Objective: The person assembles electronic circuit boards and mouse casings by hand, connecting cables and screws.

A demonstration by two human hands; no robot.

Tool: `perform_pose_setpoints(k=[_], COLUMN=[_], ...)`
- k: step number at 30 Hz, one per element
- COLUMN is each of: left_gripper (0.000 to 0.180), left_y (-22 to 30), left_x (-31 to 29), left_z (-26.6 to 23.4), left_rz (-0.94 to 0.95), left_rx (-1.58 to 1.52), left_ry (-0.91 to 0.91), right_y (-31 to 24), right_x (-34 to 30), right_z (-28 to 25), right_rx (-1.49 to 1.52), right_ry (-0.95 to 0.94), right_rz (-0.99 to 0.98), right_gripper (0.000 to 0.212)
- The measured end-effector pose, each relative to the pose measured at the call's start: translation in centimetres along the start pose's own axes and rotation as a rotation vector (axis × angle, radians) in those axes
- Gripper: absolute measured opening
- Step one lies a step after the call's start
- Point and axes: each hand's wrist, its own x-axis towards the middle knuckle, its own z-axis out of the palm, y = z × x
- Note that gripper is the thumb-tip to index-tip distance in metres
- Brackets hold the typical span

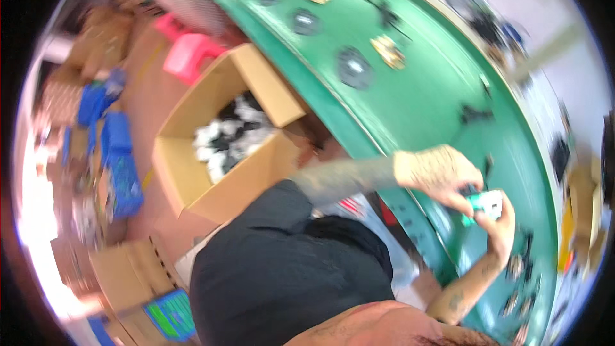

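Observation:
A small green-and-white part (485,205) is held between my two hands above the green work surface (423,109). My left hand (439,173) reaches in from the left, its thumb and fingers closed on the part's near side. On the other side, my right hand (503,225) pinches the white end between thumb and fingers. Blur hides the part's exact kind. Something small and dark (471,188) shows at my left fingertips. Closest to the hands on the surface lie a black part (475,114) and several small dark-and-metallic pieces (516,266).
Farther up the green surface are round dark discs (354,67), yellowish parts (388,51) and black pieces (384,11). An open cardboard box (170,160) of black and white items stands left of the bench. Beyond it are a pink stool (189,56) and blue bins (122,166).

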Motion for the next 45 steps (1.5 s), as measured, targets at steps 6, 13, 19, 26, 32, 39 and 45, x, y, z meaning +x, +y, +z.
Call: perform_pose_setpoints(k=[6, 13, 19, 26, 32, 39, 45], left_gripper=[0.034, 0.01, 0.015, 0.013, 0.012, 0.012, 0.026], left_y=[1.2, -0.7, 0.9, 0.8, 1.4, 0.0, -1.1], left_x=[-2.1, -2.2, -2.1, -1.3, -0.3, 1.1, 1.3], left_z=[2.0, 0.6, 1.3, 4.6, 5.2, 5.1, 4.4], left_rz=[0.016, -0.028, -0.371, -0.397, -0.421, -0.255, -0.259], left_rx=[0.177, 0.356, 0.258, 0.238, 0.409, 0.271, 0.243], left_ry=[0.163, 0.178, 0.175, 0.013, -0.112, -0.132, -0.282], right_y=[4.0, 2.4, 1.7, 4.2, 4.6, 4.4, 1.8], right_x=[1.5, 1.3, 1.0, 0.0, 0.0, 0.3, -1.3], right_z=[1.9, 2.5, 1.3, 0.1, 0.3, 1.0, -0.1], right_rx=[0.665, 0.47, 0.235, -0.279, -0.427, -0.718, -0.373], right_ry=[0.082, 0.225, 0.186, 0.402, 0.49, 0.59, 0.411], right_rz=[0.046, -0.023, -0.058, -0.056, -0.199, -0.297, -0.171], right_gripper=[0.041, 0.041, 0.059, 0.053, 0.046, 0.039, 0.03])
